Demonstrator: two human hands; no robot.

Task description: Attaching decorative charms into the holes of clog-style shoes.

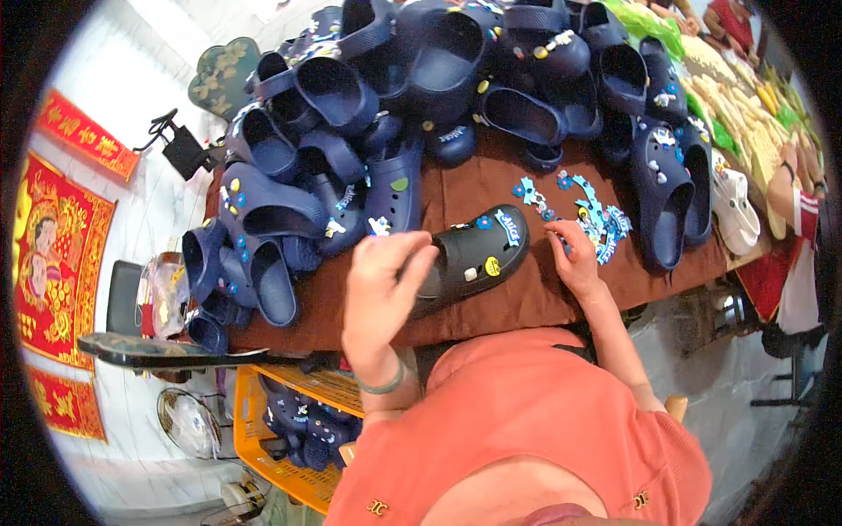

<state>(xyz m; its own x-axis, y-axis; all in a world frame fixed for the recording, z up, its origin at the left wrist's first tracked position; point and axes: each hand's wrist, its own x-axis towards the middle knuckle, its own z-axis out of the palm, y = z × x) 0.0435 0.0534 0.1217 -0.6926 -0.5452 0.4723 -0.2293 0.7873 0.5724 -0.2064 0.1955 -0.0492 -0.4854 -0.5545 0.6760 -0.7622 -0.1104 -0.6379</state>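
Note:
A black clog (478, 267) lies on the brown cloth in front of me, its toe pointing to the right. On its upper sit a blue lettered charm, a blue flower charm, a round yellow charm and a small white one. My left hand (382, 285) is at the heel end and hides part of it; its thumb is apart from the bent fingers, and nothing shows between them. To the right of the toe, my right hand (574, 261) is closed in a pinch beside a loose pile of blue shoe charms (601, 219). What its fingertips hold is too small to make out.
Many navy clogs (438, 66) are heaped along the far and left sides of the brown-covered table (386, 323). More navy clogs stand at the right, beside white ones (735, 209). An orange crate (289, 478) with clogs sits below. Another person's arm (785, 188) shows at far right.

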